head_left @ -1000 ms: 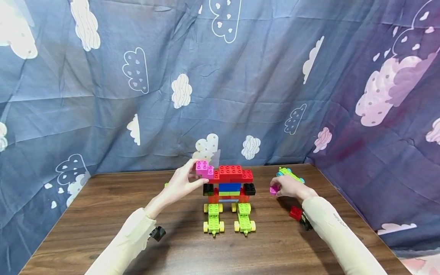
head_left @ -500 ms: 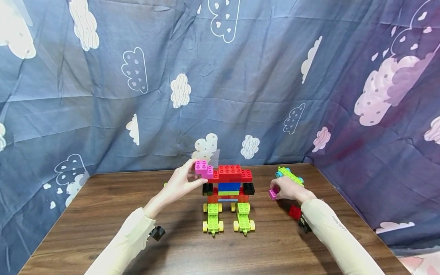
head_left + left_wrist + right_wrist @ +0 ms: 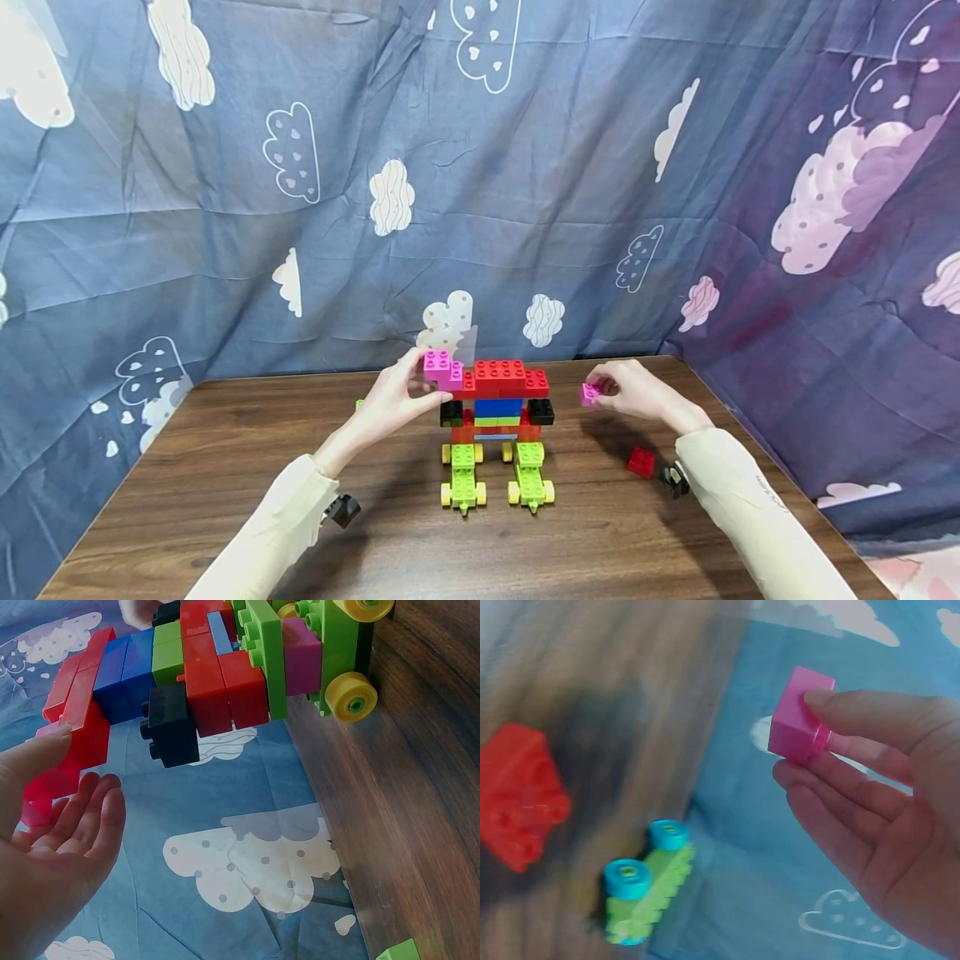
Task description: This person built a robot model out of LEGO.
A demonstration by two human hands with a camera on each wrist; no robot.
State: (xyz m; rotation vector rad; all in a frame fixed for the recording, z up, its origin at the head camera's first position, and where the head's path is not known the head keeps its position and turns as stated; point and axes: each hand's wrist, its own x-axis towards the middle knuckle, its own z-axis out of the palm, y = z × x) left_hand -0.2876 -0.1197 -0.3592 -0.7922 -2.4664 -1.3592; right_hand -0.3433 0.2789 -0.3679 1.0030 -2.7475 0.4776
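Note:
In the middle of the head view stands a toy brick figure point(image 3: 499, 383), with red bricks on top and lime wheeled bases as feet. My left hand point(image 3: 390, 398) grips the stepped pink bricks point(image 3: 438, 364) at the left end of its red top row. In the left wrist view the thumb lies along these bricks, with the fingers curved on the other side. To the right of the figure, my right hand point(image 3: 637, 390) pinches a loose pink brick point(image 3: 589, 395) above the table. The right wrist view shows that pink brick point(image 3: 789, 727) between thumb and fingers.
A red brick point(image 3: 641, 462) lies on the wooden table point(image 3: 405, 558), right of the figure. In the right wrist view a lime wheeled base point(image 3: 656, 877) with blue wheels sits near the table's back edge. A small green brick point(image 3: 401, 951) lies left of the figure. Patterned cloth hangs behind.
My right hand has lifted the pink brick up off the table. The red brick shows more fully now, while the blue-wheeled base is hidden behind the hand. My left hand stays on its bricks.

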